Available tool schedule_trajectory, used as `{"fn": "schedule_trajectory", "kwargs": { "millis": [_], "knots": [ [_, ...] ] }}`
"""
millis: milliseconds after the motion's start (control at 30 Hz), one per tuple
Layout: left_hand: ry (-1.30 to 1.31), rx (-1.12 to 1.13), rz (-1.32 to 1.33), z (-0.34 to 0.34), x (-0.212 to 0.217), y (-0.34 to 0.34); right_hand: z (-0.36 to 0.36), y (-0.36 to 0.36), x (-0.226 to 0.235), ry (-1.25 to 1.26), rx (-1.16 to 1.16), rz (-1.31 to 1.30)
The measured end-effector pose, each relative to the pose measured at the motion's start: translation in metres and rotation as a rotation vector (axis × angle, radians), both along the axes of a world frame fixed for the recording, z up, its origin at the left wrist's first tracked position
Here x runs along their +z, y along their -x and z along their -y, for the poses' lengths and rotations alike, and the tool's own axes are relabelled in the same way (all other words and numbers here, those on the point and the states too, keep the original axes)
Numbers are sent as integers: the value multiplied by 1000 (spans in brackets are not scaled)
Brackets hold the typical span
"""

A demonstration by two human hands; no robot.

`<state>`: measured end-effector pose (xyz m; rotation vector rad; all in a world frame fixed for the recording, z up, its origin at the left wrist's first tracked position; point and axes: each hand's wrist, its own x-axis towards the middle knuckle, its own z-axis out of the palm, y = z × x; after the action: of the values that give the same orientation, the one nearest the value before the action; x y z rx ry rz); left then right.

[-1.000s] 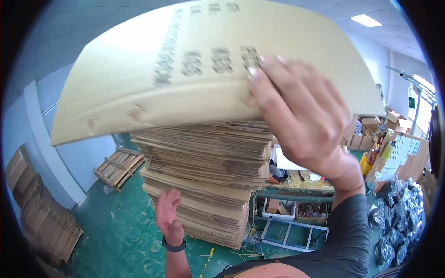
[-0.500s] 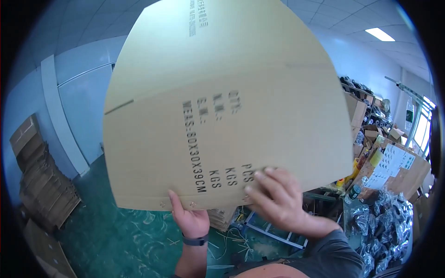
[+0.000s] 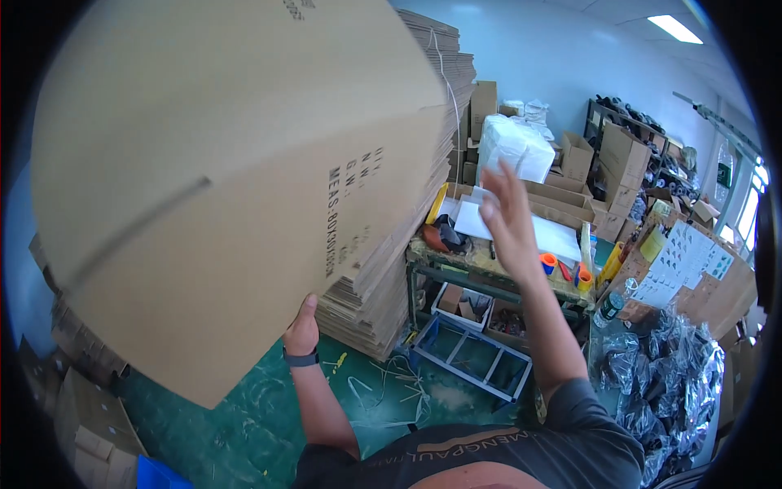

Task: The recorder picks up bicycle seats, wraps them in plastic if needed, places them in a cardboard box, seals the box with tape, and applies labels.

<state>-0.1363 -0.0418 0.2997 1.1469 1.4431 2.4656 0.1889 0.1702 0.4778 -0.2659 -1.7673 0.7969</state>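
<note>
A large flattened cardboard carton (image 3: 220, 253) with dark printing and a slot cut in its side fills the left half of the view, tilted. My left hand (image 3: 303, 330) grips its lower edge, the thumb on the near face and the other fingers hidden behind the board. Apart from the carton, my right hand (image 3: 507, 216) is raised in front of the workbench (image 3: 436, 259). Its fingers are spread, slightly blurred, and nothing shows in them. A tall stack of flattened cartons (image 3: 371, 314) rises just behind the held one.
On the bench lie white sheets (image 3: 558, 239), an orange tape roll (image 3: 548, 261) and a red-and-black object (image 3: 445, 236). A blue metal frame (image 3: 468, 359) stands on the green floor (image 3: 244, 424). Plastic-wrapped items (image 3: 660, 391) are heaped at right. More cartons (image 3: 94, 416) lean at lower left.
The carton has swung to the left and tilted, with my left hand still on its lower edge. My right hand has come off the board and risen, uncovering the stack and bench.
</note>
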Motion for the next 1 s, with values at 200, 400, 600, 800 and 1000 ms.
{"fn": "schedule_trajectory", "kwargs": {
  "millis": [200,400,600,800,1000],
  "knots": [
    [320,358,-225,-74,-58,-119,60,-60,115,-241,489,-78],
    [129,487,-793,-192,-80,-234,81,-170,163,-491,318,-273],
    [341,563,-1092,-251,-151,-331,-14,-282,125,-215,-78,-368],
    [745,-200,-994,-220,-215,-436,-136,-481,-37,-1,-97,-633],
    [771,-606,-195,-154,-249,-471,-131,-638,-102,4,-227,-573]
  ]
}}
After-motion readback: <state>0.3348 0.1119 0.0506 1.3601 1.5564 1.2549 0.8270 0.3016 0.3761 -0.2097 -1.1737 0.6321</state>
